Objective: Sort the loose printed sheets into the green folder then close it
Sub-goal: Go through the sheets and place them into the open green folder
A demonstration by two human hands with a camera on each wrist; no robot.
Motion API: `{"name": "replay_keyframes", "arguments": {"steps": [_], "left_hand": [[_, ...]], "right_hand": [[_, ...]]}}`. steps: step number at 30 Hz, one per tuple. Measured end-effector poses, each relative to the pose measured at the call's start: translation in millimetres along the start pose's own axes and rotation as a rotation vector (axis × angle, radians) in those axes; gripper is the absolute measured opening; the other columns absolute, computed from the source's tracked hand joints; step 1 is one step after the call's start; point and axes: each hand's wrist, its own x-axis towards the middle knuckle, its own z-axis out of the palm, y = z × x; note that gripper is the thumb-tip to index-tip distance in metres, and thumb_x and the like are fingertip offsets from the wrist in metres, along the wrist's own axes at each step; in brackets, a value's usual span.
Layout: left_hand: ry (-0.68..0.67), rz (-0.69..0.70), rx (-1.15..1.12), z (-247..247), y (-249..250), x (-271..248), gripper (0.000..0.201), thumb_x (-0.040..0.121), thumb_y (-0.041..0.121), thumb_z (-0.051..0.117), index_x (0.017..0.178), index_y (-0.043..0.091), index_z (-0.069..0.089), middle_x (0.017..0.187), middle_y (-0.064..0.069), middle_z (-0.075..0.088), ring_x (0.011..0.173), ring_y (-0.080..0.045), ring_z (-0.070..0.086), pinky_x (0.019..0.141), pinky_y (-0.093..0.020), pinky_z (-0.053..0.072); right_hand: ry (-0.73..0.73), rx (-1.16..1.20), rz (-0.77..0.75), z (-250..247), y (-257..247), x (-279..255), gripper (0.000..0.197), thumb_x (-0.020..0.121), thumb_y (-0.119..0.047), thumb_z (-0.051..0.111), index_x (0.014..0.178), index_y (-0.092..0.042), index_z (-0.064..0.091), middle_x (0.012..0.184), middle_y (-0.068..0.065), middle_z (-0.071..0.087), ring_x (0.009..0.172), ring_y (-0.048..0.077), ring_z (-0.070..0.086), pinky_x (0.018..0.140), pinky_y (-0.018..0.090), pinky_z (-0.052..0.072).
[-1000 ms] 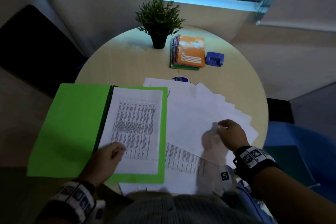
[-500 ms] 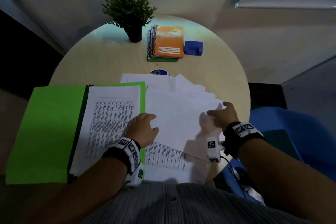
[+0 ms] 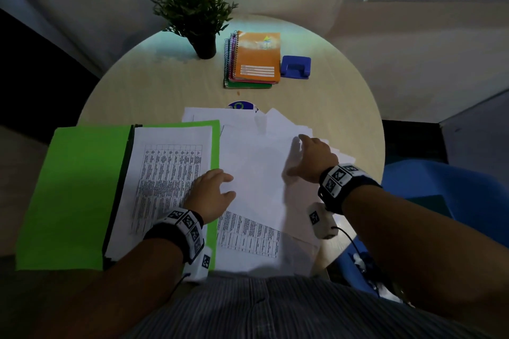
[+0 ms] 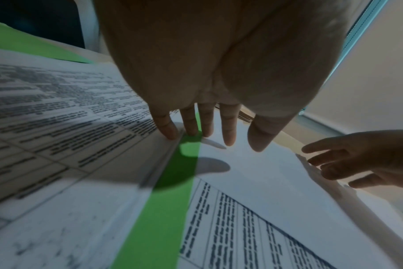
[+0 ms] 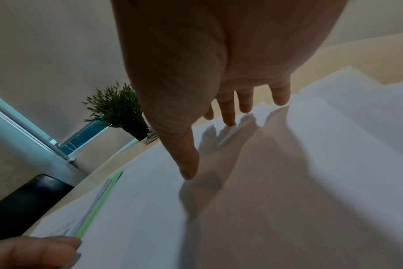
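Loose printed sheets (image 3: 256, 162) lie fanned on the round table (image 3: 165, 91), directly under and between both my hands. The green folder (image 3: 74, 195) lies open to the left of the fan, with a filed page (image 3: 168, 173) already on its right leaf.

My right hand (image 3: 311, 159) is spread, fingers straight, fingertips (image 5: 229, 120) resting on the far right part of the top blank sheet; it grips nothing. My left hand (image 3: 212, 195) is also spread flat, straddling the seam: in the left wrist view its outer fingers (image 4: 166, 127) touch the filed page while the inner ones lie past the folder's green margin on the top sheet's left edge. Nothing is pinched.

Governing relation: the top sheet spans from my left fingertips to my right fingertips, its long axis running away from me. The folder leaf lies leftward of both hands, just beside the left hand, well apart from the right.

Judgement: the left hand is nearer the destination; the right hand should feed the sheet leftward.
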Motion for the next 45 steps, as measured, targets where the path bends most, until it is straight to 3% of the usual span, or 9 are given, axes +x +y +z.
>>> {"name": "replay_keyframes", "arguments": {"steps": [5, 9, 12, 14, 18, 24, 33, 39, 45], "left_hand": [[0.07, 0.048, -0.11, 4, -6, -3, 0.03, 0.091, 0.025, 0.067, 0.12, 0.029, 0.066, 0.152, -0.001, 0.043, 0.143, -0.022, 0.036, 0.119, -0.042, 0.028], [0.136, 0.078, -0.217, 3, -6, -6, 0.024, 0.092, 0.015, 0.067, 0.115, 0.021, 0.07, 0.144, 0.001, 0.048, 0.136, -0.014, 0.041, 0.114, -0.03, 0.028], [0.235, 0.083, -0.309, -2, -3, -6, 0.019, 0.092, 0.007, 0.066, 0.107, 0.016, 0.073, 0.127, 0.006, 0.055, 0.124, -0.007, 0.046, 0.105, -0.021, 0.031], [0.332, 0.075, -0.408, -5, -4, -6, 0.02, 0.09, -0.001, 0.065, 0.098, 0.016, 0.072, 0.115, 0.003, 0.06, 0.114, -0.012, 0.056, 0.097, -0.013, 0.037], [0.446, 0.03, -0.465, -9, -11, -10, 0.023, 0.09, -0.005, 0.062, 0.09, 0.016, 0.071, 0.103, -0.002, 0.067, 0.093, -0.007, 0.062, 0.078, 0.001, 0.04], [0.399, -0.058, -0.435, -4, -24, -11, 0.015, 0.092, 0.008, 0.064, 0.092, 0.02, 0.072, 0.084, 0.002, 0.073, 0.079, -0.019, 0.069, 0.076, -0.032, 0.055], [0.051, -0.124, -0.342, 4, 32, -2, 0.03, 0.089, 0.03, 0.07, 0.117, 0.023, 0.064, 0.111, 0.008, 0.066, 0.095, -0.012, 0.065, 0.067, -0.018, 0.046], [-0.065, -0.061, -0.063, 17, 55, 7, 0.078, 0.075, 0.061, 0.073, 0.141, 0.028, 0.046, 0.124, 0.0, 0.059, 0.111, -0.02, 0.06, 0.1, -0.04, 0.05], [0.009, -0.128, -0.772, -5, 69, 13, 0.036, 0.094, 0.054, 0.055, 0.115, 0.027, 0.066, 0.11, 0.001, 0.071, 0.104, -0.024, 0.069, 0.093, -0.044, 0.056]], "right_hand": [[-0.023, -0.149, 0.037, -8, -14, 7, 0.098, 0.064, -0.062, 0.083, 0.145, -0.029, 0.038, 0.132, 0.006, 0.061, 0.127, 0.035, 0.053, 0.107, 0.051, 0.04], [-0.055, 0.041, 0.037, -14, -12, 8, 0.061, 0.078, -0.037, 0.08, 0.131, -0.022, 0.052, 0.112, 0.007, 0.064, 0.112, 0.033, 0.062, 0.094, 0.041, 0.05], [-0.046, 0.096, -0.01, -22, -7, 7, 0.011, 0.086, -0.024, 0.074, 0.091, -0.015, 0.068, 0.093, 0.006, 0.066, 0.096, 0.031, 0.064, 0.073, 0.03, 0.047], [-0.045, 0.145, -0.008, -26, 2, 8, 0.02, 0.088, -0.023, 0.074, 0.071, -0.017, 0.065, 0.076, 0.002, 0.063, 0.084, 0.028, 0.061, 0.063, 0.026, 0.04], [0.065, 0.224, 0.049, -40, 32, 9, 0.01, 0.086, -0.021, 0.076, 0.086, -0.011, 0.079, 0.085, 0.008, 0.071, 0.085, 0.026, 0.064, 0.073, 0.028, 0.042], [0.162, 0.303, 0.192, -63, 83, 5, 0.017, 0.084, -0.02, 0.082, 0.098, -0.01, 0.078, 0.106, 0.015, 0.074, 0.1, 0.029, 0.065, 0.083, 0.029, 0.042], [0.409, 0.406, 0.182, -78, 84, -10, 0.015, 0.086, -0.026, 0.077, 0.085, -0.012, 0.071, 0.084, 0.01, 0.068, 0.083, 0.026, 0.063, 0.074, 0.028, 0.043], [0.48, 0.382, 0.175, -76, 79, -17, 0.017, 0.097, -0.025, 0.065, 0.095, -0.008, 0.065, 0.095, 0.014, 0.069, 0.097, 0.036, 0.066, 0.077, 0.03, 0.042], [0.61, 0.407, -0.151, -81, 30, -59, 0.012, 0.096, -0.022, 0.066, 0.087, -0.025, 0.059, 0.101, 0.002, 0.078, 0.089, 0.025, 0.072, 0.077, 0.029, 0.052]]}}
